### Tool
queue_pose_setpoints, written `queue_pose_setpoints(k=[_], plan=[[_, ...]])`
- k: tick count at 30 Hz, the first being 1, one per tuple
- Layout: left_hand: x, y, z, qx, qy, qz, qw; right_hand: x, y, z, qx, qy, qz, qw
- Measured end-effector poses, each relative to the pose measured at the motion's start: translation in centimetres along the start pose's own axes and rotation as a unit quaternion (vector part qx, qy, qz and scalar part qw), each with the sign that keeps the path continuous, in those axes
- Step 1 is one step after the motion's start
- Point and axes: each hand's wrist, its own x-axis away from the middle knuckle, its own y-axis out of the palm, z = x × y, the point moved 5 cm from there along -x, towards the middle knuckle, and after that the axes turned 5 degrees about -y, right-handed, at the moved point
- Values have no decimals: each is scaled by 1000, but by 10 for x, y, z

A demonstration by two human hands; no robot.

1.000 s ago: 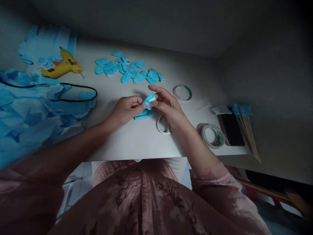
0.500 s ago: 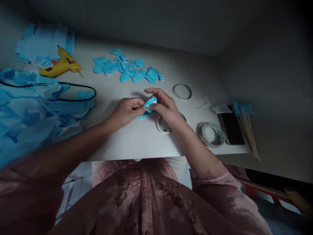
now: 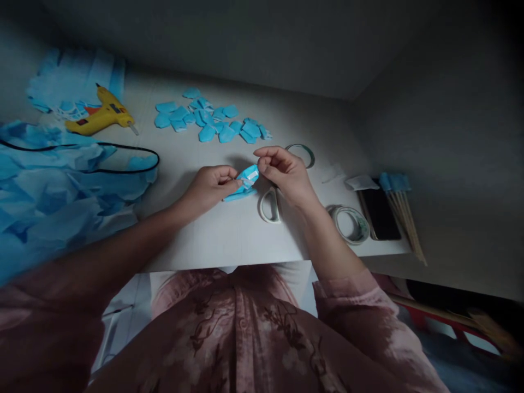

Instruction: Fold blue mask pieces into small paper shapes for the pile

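Left hand (image 3: 210, 185) pinches a folded blue piece (image 3: 249, 177) above the counter (image 3: 221, 240); the right hand (image 3: 284, 172), thumb and forefinger close together, is beside its right end; whether it grips anything I cannot tell. Blue cutouts (image 3: 207, 132) lie beyond, a tape roll (image 3: 362, 227) rightward.

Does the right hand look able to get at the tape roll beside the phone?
Probably yes: the tape roll lies close to the right forearm with nothing on top, though the right hand is up by the blue piece.
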Motion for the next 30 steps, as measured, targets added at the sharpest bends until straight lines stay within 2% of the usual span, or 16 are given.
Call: queue_pose_setpoints(k=[5,9,12,14,16,19,22,30], plan=[[3,0,10,58,7,19,998,-7,-16,-12,51,-40,41,997],[4,-2,12,104,-1,29,994,-34,-44,-21,107,-37,37,993],[2,-3,9,109,-6,33,993,-63,-73,-10,153,8,47,987],[1,-4,7,106,-10,35,994,-81,-93,7,181,72,57,979],[0,-4,6,103,-10,36,994,-96,-112,20,223,128,98,962],[0,-4,6,102,-6,38,994,-114,-130,25,251,120,150,949],[-1,-4,4,100,-10,35,994,-126,-135,20,257,93,177,945],[-1,-3,1,89,-7,23,996,-122,-120,17,239,131,150,950]])
